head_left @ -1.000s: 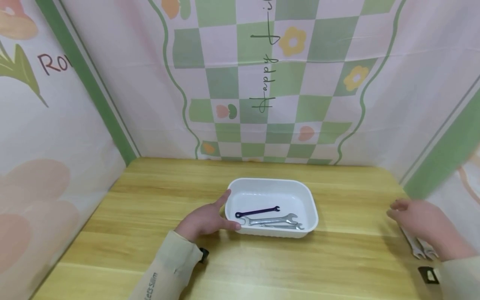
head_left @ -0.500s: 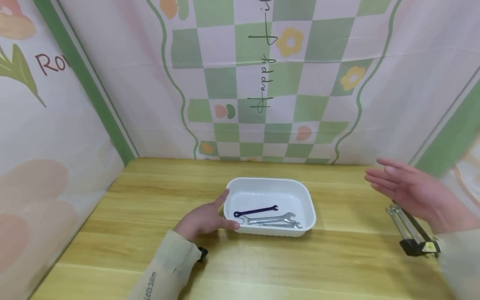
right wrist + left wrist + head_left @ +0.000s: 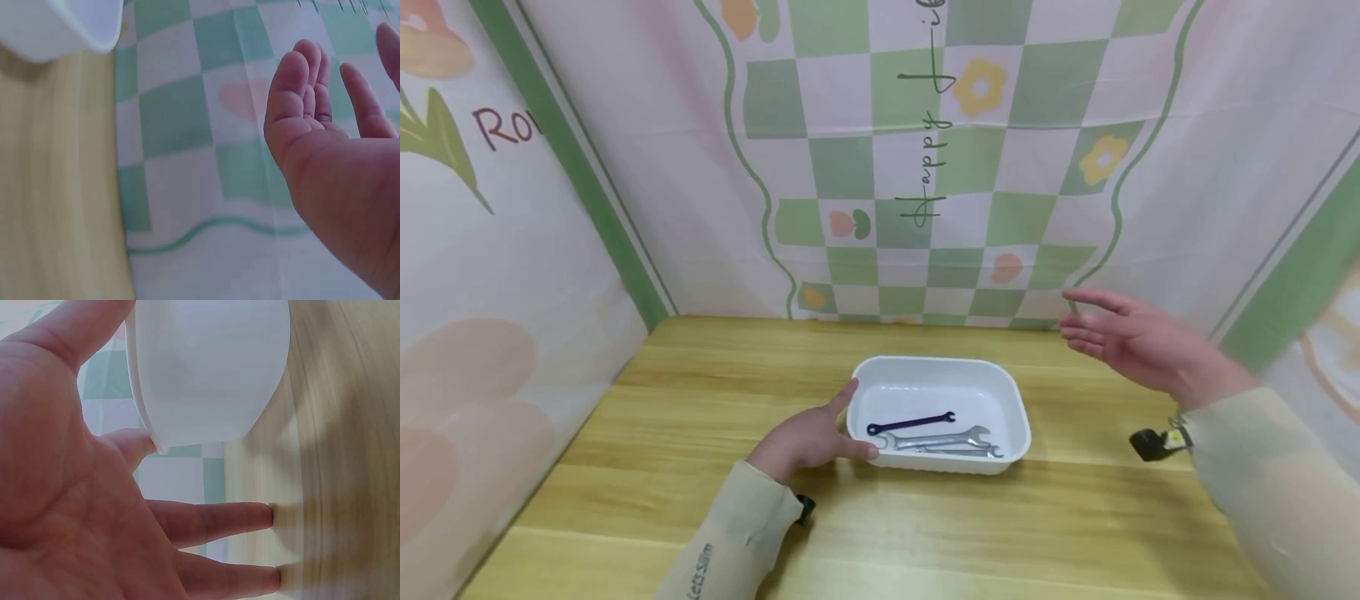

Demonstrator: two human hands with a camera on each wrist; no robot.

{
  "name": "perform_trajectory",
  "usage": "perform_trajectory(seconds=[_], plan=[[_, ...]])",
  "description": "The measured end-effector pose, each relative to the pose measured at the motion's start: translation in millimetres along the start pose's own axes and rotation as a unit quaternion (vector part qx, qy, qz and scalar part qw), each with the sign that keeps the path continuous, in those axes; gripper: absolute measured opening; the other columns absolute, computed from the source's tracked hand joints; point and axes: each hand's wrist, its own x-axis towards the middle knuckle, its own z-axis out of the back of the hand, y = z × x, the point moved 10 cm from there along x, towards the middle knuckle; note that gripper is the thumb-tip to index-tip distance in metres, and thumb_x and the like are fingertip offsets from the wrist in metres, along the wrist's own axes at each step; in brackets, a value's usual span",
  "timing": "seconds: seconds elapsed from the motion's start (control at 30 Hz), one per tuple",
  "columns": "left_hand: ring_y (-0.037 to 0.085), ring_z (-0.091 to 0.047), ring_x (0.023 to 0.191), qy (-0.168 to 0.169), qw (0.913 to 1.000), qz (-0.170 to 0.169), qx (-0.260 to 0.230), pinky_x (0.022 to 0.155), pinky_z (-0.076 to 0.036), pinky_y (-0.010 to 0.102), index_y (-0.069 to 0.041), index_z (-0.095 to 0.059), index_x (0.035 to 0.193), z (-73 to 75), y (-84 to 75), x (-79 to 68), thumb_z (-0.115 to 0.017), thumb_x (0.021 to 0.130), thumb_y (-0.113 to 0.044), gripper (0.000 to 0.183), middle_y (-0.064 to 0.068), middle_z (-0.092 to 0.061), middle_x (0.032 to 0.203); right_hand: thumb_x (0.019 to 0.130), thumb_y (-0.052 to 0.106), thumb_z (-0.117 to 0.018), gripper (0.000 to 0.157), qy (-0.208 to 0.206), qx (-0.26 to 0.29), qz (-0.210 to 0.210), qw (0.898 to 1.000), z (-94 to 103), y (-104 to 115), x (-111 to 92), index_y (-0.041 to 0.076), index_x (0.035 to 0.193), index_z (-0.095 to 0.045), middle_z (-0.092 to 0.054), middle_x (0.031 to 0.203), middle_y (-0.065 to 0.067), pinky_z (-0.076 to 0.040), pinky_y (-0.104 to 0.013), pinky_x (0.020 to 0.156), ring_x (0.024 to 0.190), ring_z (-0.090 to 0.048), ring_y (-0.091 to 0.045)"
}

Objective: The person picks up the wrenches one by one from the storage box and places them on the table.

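Note:
A white plastic dish (image 3: 943, 367) stands on the wooden table, in the middle of the head view. Inside it lie a dark purple combination wrench (image 3: 913, 423), a larger silver open-end wrench (image 3: 936, 439) and a thinner silver wrench (image 3: 970, 452). My left hand (image 3: 805, 439) rests at the dish's left end, thumb and index finger touching its rim. In the left wrist view the other fingers (image 3: 219, 519) stretch out straight, tips close to the table. My right hand (image 3: 1138, 342) hovers right of the dish, palm facing left, fingers extended, holding nothing.
The light wooden table (image 3: 715, 367) meets a green-and-white checked cloth (image 3: 902, 267) at the back, with printed cloth on both sides. Black wrist-camera pieces (image 3: 1150, 446) hang at the cuffs. My right sleeve covers the table's right side.
My right hand has risen from the right table edge and moved left toward the dish, its fingers straightening. The wrenches at the right are now hidden behind my arm. My left hand keeps its place.

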Motion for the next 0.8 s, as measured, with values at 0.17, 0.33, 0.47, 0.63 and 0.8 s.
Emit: perform_trajectory(seconds=[0.17,0.33,0.47,0.63,0.8], plan=[[0.039,-0.044,0.132,0.0,1.0,0.001,-0.001,0.104,-0.036,0.058,-0.034,-0.007,0.161,0.5,-0.3,-0.1,-0.079,0.074,-0.063,0.117,0.019,-0.045,0.149,0.102,-0.006,-0.048,0.038,0.003,-0.026,-0.026,0.999,-30.0,-1,35,0.014,0.131,-0.06,-0.064,0.121,-0.015,-0.049,-0.037,0.097,0.11,-0.064,-0.026],[0.038,-0.045,0.131,0.001,1.0,-0.003,-0.004,0.103,-0.036,0.058,-0.034,-0.007,0.161,-0.1,-0.7,0.2,-0.08,0.074,-0.062,0.117,0.019,-0.045,0.148,0.099,-0.005,-0.056,0.036,0.004,-0.046,-0.044,0.998,-55.2,-13,64,0.01,0.132,-0.058,-0.064,0.12,-0.017,-0.049,-0.042,0.097,0.11,-0.065,-0.029],[0.038,-0.045,0.131,0.0,1.0,-0.001,-0.006,0.103,-0.036,0.058,-0.034,-0.008,0.161,-0.9,0.4,0.9,-0.08,0.073,-0.062,0.117,0.019,-0.045,0.148,0.097,-0.003,-0.061,0.043,0.006,-0.093,-0.065,0.994,-69.0,-30,83,0.006,0.138,-0.052,-0.059,0.125,-0.018,-0.046,-0.046,0.1,0.112,-0.062,-0.031],[0.038,-0.045,0.131,0.001,1.0,0.0,-0.006,0.104,-0.036,0.059,-0.034,-0.008,0.161,-1.4,0.8,1.3,-0.08,0.073,-0.062,0.117,0.019,-0.045,0.148,0.089,-0.006,-0.069,0.057,0.023,-0.175,-0.092,0.98,-87.8,-55,99,0.001,0.142,-0.048,-0.056,0.126,-0.021,-0.044,-0.05,0.101,0.115,-0.058,-0.036],[0.038,-0.048,0.128,-0.001,1.0,-0.002,-0.004,0.103,-0.036,0.06,-0.033,-0.009,0.161,-0.3,-0.5,2.0,-0.079,0.073,-0.063,0.117,0.019,-0.047,0.147,0.085,-0.003,-0.075,0.056,0.058,-0.247,-0.108,0.961,-106.8,-75,113,0.005,0.138,-0.056,-0.06,0.127,-0.024,-0.045,-0.05,0.1,0.115,-0.059,-0.037]])
